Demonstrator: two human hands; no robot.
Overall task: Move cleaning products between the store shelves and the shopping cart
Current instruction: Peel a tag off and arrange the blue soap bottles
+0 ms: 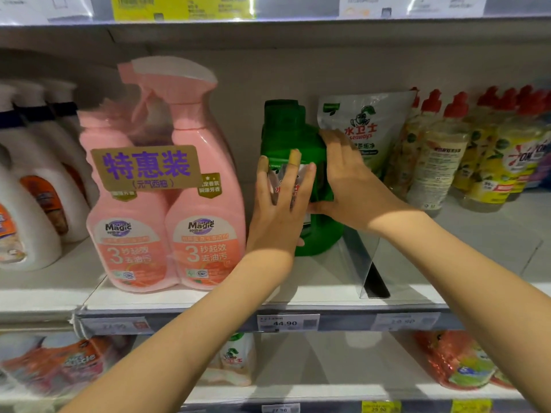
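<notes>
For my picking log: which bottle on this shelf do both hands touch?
The green plastic jug, between the pink spray bottles and the grey pouch; no other bottle is touched.

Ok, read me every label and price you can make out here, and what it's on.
"特惠装": gold tag on the pink bottles.
"natural Magic": same bottles.
"水卫士 Seaways": pouch.
"44.90": shelf price tag.
Label on green bottle: mostly covered.
Other tags and labels: too blurred.

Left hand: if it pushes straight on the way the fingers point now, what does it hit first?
The green bottle: the left hand seems to lie flat on its front, though depth is unclear.
</notes>
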